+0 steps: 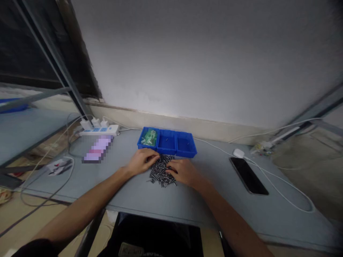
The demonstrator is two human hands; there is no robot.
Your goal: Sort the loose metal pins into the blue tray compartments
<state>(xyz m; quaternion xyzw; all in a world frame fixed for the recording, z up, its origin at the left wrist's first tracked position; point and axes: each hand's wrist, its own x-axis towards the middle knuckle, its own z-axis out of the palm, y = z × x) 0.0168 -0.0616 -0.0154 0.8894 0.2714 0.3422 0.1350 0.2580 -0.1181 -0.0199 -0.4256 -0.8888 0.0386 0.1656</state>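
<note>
A heap of small dark metal screws (161,171) lies on the grey table (134,192) in front of three joined blue bins (167,142). The left bin holds a green packet (149,137); the middle and right bins look almost bare. My left hand (141,161) rests at the heap's left edge, fingers curled together over the screws. At the heap's right edge lies my right hand (184,172), its fingers bent down onto the screws. Whether either hand pinches a screw is hidden.
A black phone (248,175) lies to the right beside a white charger (238,153) and its cable. At the back left there is a white power strip (99,130) with plugs. A blurred purple item (97,150) lies near it. Wall close behind.
</note>
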